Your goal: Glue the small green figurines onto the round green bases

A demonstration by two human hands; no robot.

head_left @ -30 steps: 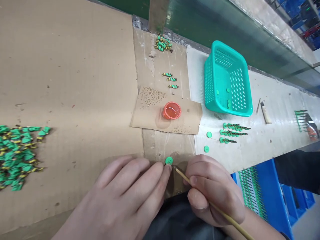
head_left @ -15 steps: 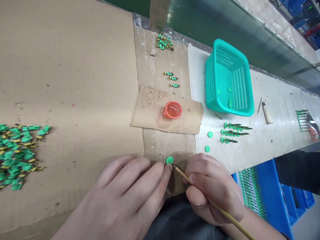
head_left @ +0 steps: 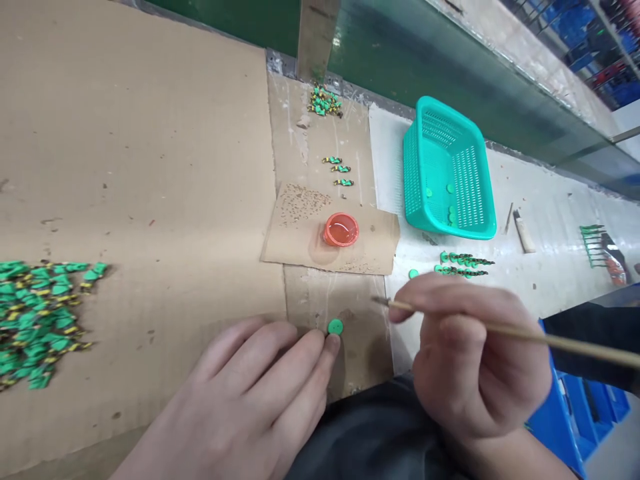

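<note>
My left hand point(head_left: 260, 390) rests on the cardboard with its fingers bent and close together. A fingertip presses the near edge of a small round green button point(head_left: 335, 327), steadying it; my left thumb is hidden. My right hand point(head_left: 480, 360) is raised over the board to the right, pinching a thin paintbrush point(head_left: 560, 341) with a wooden handle. The dark brush tip points left, apart from the button and to its upper right. Beyond it, a small red cup point(head_left: 341, 230) of clear-looking liquid stands on a loose cardboard piece point(head_left: 295, 247).
A turquoise basket point(head_left: 414, 180) with several green discs stands at the back right. Rows of small green-and-dark pieces point(head_left: 465, 259) lie before it. Green, yellow and black pieces are piled at left point(head_left: 40, 320) and at the back point(head_left: 325, 101). A tube point(head_left: 524, 232) lies at right.
My right hand has lifted the paintbrush off the button's edge and moved up and right, now covering some discs and pieces. My left hand stays at the button. The view has shifted slightly.
</note>
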